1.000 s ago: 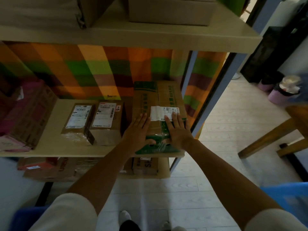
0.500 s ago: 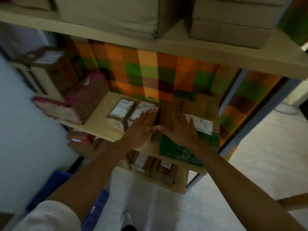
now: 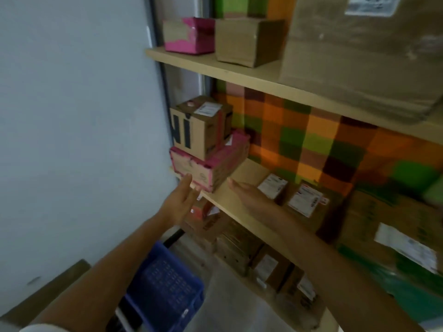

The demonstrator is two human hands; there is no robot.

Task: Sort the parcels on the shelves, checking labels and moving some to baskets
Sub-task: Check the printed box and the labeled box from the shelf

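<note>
The step in hand looks like picking the next parcel to check. Both hands reach for the pink box [image 3: 206,164], which lies just at nine o'clock of the view's middle, at the left end of the middle shelf [image 3: 251,170]. A brown box [image 3: 199,130] with bold black letters sits on top of it.

The left hand [image 3: 179,204] comes up from seven o'clock of the pink box, fingers [image 3: 185,188] straight and spread wide, tips at its front face; whether they touch cannot be told. The right hand [image 3: 251,196] is at four o'clock of the box, fingers [image 3: 236,185] straight and together, holding nothing.

The next move probably calls for a flat palm on each side of the pink box. The brown box on top is loose and could slide, so a level lift seems wise. The blue basket [image 3: 165,283] waits on the floor at seven o'clock.

The pink box is scuffed card, squat and oblong; the brown box is plain corrugated card, nearly cubic, with a white label on top. The shelf is smooth pale wood. Behind it hangs a checked cloth [image 3: 311,140] in orange and green.
</note>
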